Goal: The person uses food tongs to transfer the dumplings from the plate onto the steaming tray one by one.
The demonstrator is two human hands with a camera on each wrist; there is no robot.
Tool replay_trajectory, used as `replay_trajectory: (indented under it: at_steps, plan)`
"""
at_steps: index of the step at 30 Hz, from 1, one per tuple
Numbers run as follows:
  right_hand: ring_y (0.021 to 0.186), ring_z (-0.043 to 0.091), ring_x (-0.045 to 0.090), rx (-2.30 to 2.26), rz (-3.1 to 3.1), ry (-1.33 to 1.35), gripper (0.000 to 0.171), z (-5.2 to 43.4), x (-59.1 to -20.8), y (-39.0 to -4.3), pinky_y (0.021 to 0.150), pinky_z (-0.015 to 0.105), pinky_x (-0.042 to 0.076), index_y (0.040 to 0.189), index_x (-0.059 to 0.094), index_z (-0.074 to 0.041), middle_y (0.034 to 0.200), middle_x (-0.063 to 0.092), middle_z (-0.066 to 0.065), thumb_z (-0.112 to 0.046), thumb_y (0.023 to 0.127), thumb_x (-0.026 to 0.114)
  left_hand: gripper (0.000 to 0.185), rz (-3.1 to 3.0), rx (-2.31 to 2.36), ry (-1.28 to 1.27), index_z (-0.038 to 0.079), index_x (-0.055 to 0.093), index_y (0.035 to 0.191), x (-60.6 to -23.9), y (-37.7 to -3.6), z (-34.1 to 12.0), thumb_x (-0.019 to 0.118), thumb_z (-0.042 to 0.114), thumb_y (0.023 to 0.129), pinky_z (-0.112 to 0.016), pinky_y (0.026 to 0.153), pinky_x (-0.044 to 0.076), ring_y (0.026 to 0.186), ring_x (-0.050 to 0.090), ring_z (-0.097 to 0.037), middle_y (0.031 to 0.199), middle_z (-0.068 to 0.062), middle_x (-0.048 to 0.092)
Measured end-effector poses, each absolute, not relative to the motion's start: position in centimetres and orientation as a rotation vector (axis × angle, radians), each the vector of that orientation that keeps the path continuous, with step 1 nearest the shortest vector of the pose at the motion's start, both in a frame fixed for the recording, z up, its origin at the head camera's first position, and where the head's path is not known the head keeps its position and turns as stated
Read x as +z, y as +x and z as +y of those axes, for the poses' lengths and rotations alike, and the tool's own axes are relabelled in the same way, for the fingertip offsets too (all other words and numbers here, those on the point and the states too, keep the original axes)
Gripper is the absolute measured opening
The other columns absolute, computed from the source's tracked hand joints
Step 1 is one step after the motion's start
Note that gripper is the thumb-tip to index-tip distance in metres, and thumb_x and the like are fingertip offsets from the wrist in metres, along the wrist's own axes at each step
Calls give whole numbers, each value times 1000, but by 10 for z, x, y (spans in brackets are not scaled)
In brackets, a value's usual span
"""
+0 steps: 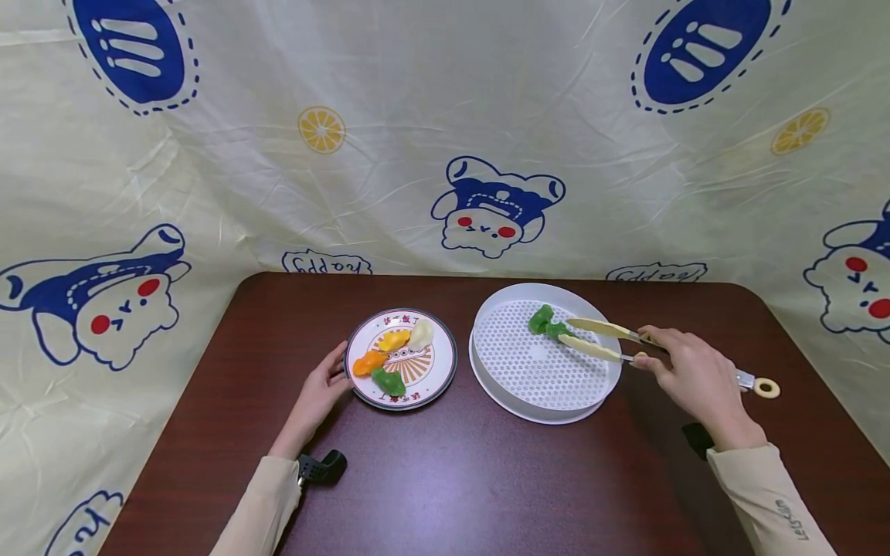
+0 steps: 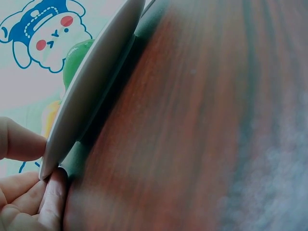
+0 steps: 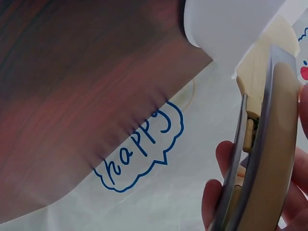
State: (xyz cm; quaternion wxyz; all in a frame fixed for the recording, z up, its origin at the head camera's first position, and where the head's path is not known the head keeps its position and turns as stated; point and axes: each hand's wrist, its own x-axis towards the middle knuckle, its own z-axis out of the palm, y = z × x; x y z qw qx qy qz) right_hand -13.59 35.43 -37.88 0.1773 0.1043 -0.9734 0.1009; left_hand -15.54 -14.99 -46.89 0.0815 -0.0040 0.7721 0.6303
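My left hand [image 1: 327, 388] pinches the left rim of a round white plate [image 1: 438, 378], thumb on top and fingers underneath in the left wrist view. On the plate lie several small dumpling-shaped pieces: white [image 1: 421, 335], yellow [image 1: 394, 340], orange [image 1: 369, 363] and green [image 1: 388, 381]. In my right hand [image 1: 695, 378] are metal tongs with cream tips [image 1: 591, 347], parted over a white perforated steamer tray [image 1: 514, 371]. Green pieces [image 1: 541, 319] sit on that tray, one of them at the tong tips; whether the tips touch it I cannot tell.
Plate and tray stand side by side on a dark brown wooden table [image 1: 445, 486]. Behind the table's far edge hangs a pale cloth [image 1: 389, 201] printed with cartoon dogs and lemon slices. The tray has a raised rim [image 1: 480, 309].
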Motion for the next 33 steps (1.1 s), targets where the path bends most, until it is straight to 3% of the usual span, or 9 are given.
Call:
replay_trajectory:
  at_steps: [12, 26, 33]
  plan:
    - [97, 41, 56, 396, -2789, 268, 50, 340, -376, -131, 61, 58, 45, 120, 60, -4, 114, 61, 22, -27, 79, 77, 66, 2297, 1882, -34, -1, 23, 150, -471, -156, -150, 52, -4, 91, -42, 103, 36, 127, 40, -37, 150, -24, 27]
    - [100, 36, 59, 501, -2636, 499, 62, 281, -367, -121, 67, 56, 49, 122, 61, -4, 112, 64, 17, -25, 69, 84, 66, 2297, 1886, -11, 0, 23, 150, -467, -155, -149, 51, -4, 91, -42, 102, 38, 126, 42, -38, 150, -23, 27]
    - [106, 36, 59, 551, -2627, 583, 62, 242, -370, -117, 75, 56, 50, 122, 62, -4, 116, 64, 17, -29, 69, 84, 66, 2319, 1879, -4, -1, 24, 150, -471, -156, -150, 51, -5, 90, -44, 103, 37, 126, 42, -40, 150, -25, 28]
